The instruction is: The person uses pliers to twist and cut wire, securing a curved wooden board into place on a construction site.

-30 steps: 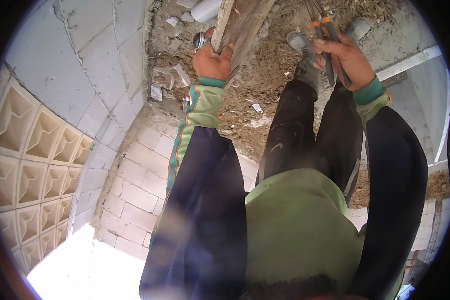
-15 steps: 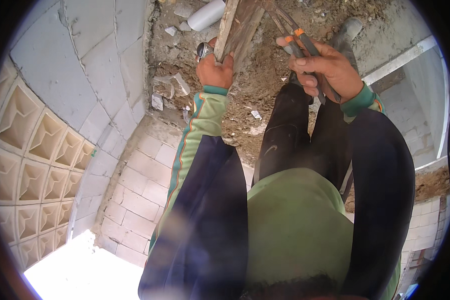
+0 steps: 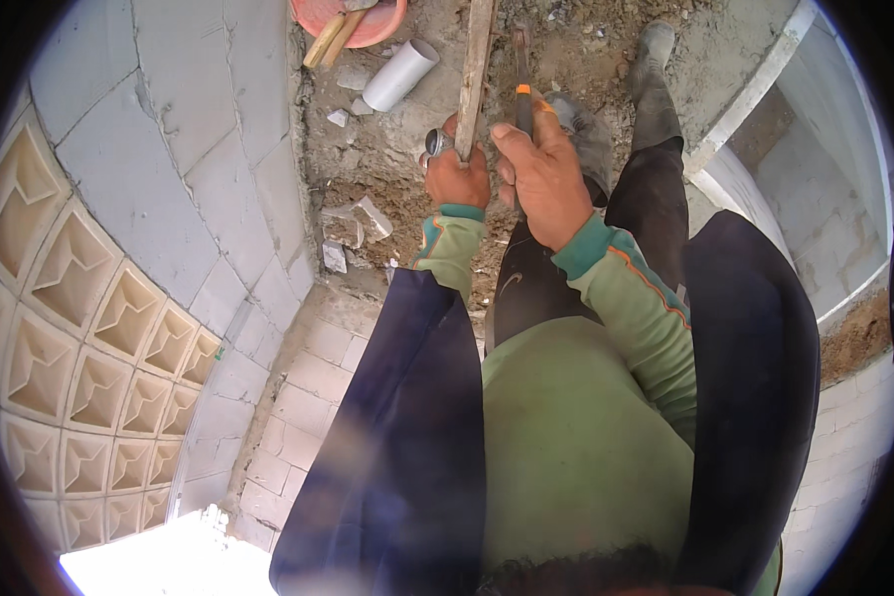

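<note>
My left hand [image 3: 457, 182] grips the lower end of a narrow wooden plank [image 3: 475, 79], which runs up past the top edge of the view. A round silver-coloured thing with a dark centre [image 3: 434, 142] sits at the left side of that hand; I cannot tell its kind. Close by on the right, my right hand [image 3: 549, 184] is closed around pliers [image 3: 522, 99] with dark handles and orange bands. Their rusty metal head points away from me, just right of the plank and apart from it. My palm and fingers hide the lower handles.
A white pipe piece [image 3: 400, 75] lies on rough soil beyond my left hand, near a pink basin [image 3: 368, 22] with wooden handles [image 3: 336, 38] over its rim. Broken chips [image 3: 358, 223] lie by the block wall [image 3: 159, 169] at left. My boot [image 3: 652, 62] stands at right.
My right hand has swung left with the pliers, close to the plank; their handles, spread before, now appear edge-on. The plank stands more upright. The view has shifted, bringing in the pink basin.
</note>
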`<state>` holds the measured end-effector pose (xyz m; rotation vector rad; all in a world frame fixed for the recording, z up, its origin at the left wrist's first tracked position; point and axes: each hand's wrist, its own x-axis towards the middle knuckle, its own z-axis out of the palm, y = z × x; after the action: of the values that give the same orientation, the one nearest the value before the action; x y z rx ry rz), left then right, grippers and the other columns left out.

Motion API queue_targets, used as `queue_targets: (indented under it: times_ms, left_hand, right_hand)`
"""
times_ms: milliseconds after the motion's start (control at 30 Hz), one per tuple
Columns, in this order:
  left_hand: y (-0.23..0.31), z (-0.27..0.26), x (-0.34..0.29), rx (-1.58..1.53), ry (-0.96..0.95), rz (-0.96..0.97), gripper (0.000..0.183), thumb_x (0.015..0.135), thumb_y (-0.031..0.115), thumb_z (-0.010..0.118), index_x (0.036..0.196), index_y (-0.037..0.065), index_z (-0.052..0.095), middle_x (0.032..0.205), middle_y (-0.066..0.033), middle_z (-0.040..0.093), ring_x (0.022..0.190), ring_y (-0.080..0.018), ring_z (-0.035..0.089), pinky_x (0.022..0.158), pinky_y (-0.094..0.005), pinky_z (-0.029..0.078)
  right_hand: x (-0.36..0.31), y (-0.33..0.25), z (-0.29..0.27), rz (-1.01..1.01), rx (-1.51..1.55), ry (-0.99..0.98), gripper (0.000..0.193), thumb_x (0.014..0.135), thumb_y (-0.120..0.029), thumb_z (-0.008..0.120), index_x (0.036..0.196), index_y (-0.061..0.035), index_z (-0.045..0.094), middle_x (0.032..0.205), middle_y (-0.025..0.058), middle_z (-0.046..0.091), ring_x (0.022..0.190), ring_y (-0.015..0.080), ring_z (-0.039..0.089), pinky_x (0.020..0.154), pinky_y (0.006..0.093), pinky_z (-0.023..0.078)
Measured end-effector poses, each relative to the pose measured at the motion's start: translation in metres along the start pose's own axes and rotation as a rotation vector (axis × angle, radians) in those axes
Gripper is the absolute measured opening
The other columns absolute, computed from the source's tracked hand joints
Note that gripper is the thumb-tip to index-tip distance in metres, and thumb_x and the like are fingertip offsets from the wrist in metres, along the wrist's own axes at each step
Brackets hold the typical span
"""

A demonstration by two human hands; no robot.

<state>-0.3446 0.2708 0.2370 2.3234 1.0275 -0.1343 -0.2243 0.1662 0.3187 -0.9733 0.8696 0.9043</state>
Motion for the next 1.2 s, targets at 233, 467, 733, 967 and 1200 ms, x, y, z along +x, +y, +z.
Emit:
queue_targets:
  times_ms: [233, 467, 733, 967, 1200]
  left_hand:
    - [-0.003, 0.002, -0.001, 0.012, -0.007, 0.038, 0.053, 0.083, 0.012, 0.068, 0.135, 0.008, 0.059, 0.093, -0.019, 0.073, 0.083, -0.0363, 0.071, 0.075, -0.0402, 0.054]
    - [-0.01, 0.019, -0.013, 0.066, -0.176, -0.092, 0.053, 0.083, 0.013, 0.068, 0.135, 0.009, 0.058, 0.091, -0.0204, 0.071, 0.084, -0.0393, 0.069, 0.075, -0.0426, 0.053]
    - [0.016, 0.015, -0.011, -0.07, -0.039, 0.049, 0.055, 0.082, 0.003, 0.062, 0.136, 0.012, 0.057, 0.101, -0.017, 0.071, 0.089, -0.0381, 0.069, 0.079, -0.0421, 0.053]
    - [0.008, 0.017, -0.012, -0.001, -0.019, 0.081, 0.061, 0.08, 0.004, 0.064, 0.139, 0.016, 0.054, 0.097, -0.0189, 0.069, 0.085, -0.0452, 0.064, 0.077, -0.0512, 0.05]
    - [-0.073, 0.042, -0.018, -0.243, -0.192, -0.002, 0.061, 0.081, 0.006, 0.065, 0.14, 0.016, 0.053, 0.101, -0.0186, 0.069, 0.087, -0.0435, 0.065, 0.076, -0.0495, 0.05]
  right_hand:
    - [0.015, -0.018, -0.04, -0.296, 0.16, 0.354, 0.042, 0.097, -0.015, 0.058, 0.133, -0.0098, 0.038, 0.094, 0.0012, 0.049, 0.069, 0.0103, 0.049, 0.051, 0.0292, 0.041]
    - [0.021, 0.03, 0.007, -0.171, -0.09, 0.019, 0.072, 0.097, -0.016, 0.059, 0.157, -0.01, 0.02, 0.089, 0.0012, 0.049, 0.068, 0.0081, 0.046, 0.049, 0.0283, 0.039]
    - [0.008, 0.002, 0.003, -0.199, 0.12, 0.19, 0.061, 0.097, -0.013, 0.056, 0.149, -0.0108, 0.025, 0.093, 0.0016, 0.049, 0.069, 0.0103, 0.047, 0.051, 0.0281, 0.04]
    - [0.019, -0.016, -0.033, -0.348, 0.201, 0.333, 0.057, 0.098, -0.016, 0.057, 0.146, -0.0084, 0.029, 0.093, 0.0027, 0.048, 0.069, 0.0116, 0.048, 0.051, 0.0286, 0.042]
    - [-0.005, 0.029, 0.028, -0.07, 0.152, 0.031, 0.026, 0.099, -0.016, 0.056, 0.121, -0.009, 0.044, 0.094, 0.0023, 0.048, 0.071, 0.0112, 0.048, 0.052, 0.0277, 0.041]
